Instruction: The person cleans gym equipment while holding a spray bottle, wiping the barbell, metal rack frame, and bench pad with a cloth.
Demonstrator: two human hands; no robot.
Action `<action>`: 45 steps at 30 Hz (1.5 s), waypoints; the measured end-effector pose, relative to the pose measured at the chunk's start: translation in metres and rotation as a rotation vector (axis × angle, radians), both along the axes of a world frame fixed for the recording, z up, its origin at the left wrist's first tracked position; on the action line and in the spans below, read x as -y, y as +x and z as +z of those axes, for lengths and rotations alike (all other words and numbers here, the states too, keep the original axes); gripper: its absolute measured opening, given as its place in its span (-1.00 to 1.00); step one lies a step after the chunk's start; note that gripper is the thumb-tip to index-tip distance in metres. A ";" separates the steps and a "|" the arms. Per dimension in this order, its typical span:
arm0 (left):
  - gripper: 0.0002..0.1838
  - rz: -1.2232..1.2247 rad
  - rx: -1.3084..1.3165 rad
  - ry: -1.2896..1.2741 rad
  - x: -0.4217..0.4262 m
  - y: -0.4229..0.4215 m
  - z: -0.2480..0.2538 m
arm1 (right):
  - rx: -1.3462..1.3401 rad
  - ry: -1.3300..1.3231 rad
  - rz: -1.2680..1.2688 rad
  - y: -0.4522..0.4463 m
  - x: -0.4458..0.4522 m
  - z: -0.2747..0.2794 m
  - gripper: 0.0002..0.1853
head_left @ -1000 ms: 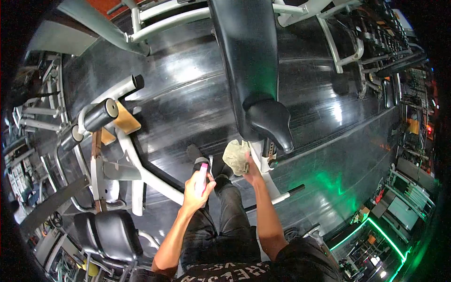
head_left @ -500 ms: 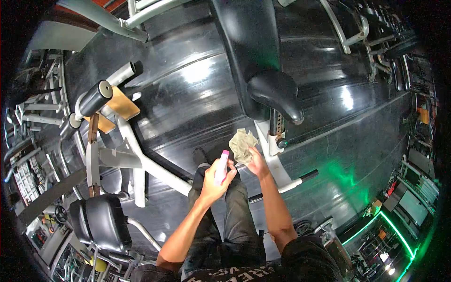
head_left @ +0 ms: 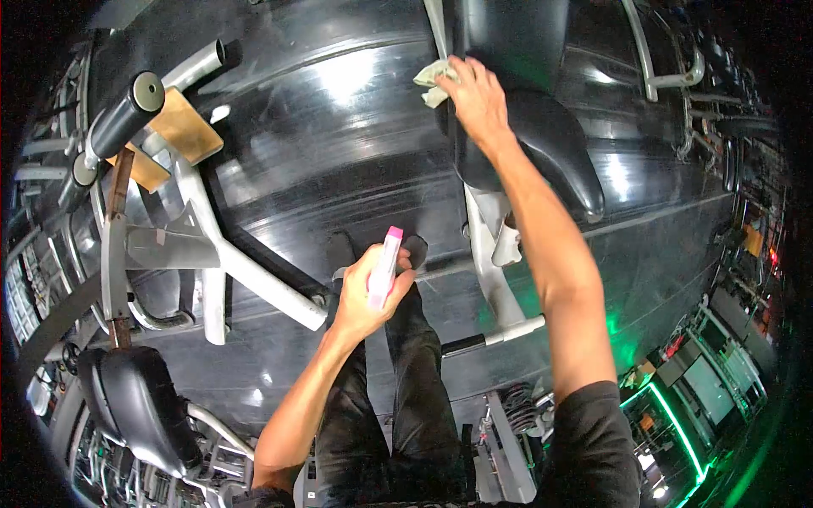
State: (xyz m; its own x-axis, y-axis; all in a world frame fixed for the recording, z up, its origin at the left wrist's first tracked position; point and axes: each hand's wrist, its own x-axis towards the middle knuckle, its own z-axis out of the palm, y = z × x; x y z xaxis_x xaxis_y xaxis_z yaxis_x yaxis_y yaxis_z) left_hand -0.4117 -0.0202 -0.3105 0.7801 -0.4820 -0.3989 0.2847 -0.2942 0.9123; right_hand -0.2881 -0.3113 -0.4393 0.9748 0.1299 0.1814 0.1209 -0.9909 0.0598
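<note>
My left hand is wrapped round a slim white and pink bottle, its pink top pointing away from me over my feet. Stretched forward, my right hand grips a crumpled pale cloth that sticks out past the fingertips to the left. This hand is at the left edge of a black padded gym bench, beside its black seat. Whether the cloth touches the padding I cannot tell. A white metal frame carries the bench, with a black-gripped bar near my legs.
To the left stands another machine with a white frame, a black roller, a tan board and a black padded seat. Dark rubber flooring lies between the machines. A green light strip glows at lower right.
My right hand has moved forward with the cloth, from near the left hand to the bench's edge. The left hand still holds the bottle. The view has shifted.
</note>
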 end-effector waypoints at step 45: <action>-0.73 -0.067 -0.223 0.061 -0.005 -0.039 -0.054 | 0.183 0.344 -0.366 -0.114 -0.042 -0.125 -0.60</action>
State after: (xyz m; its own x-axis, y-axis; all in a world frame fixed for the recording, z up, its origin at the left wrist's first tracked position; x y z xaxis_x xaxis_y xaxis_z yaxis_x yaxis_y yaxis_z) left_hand -0.4509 -0.0155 -0.3641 0.6361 -0.4996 -0.5880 0.4554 -0.3721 0.8088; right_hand -0.4018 -0.2698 -0.5641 0.8937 -0.3096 0.3247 -0.2183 -0.9324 -0.2881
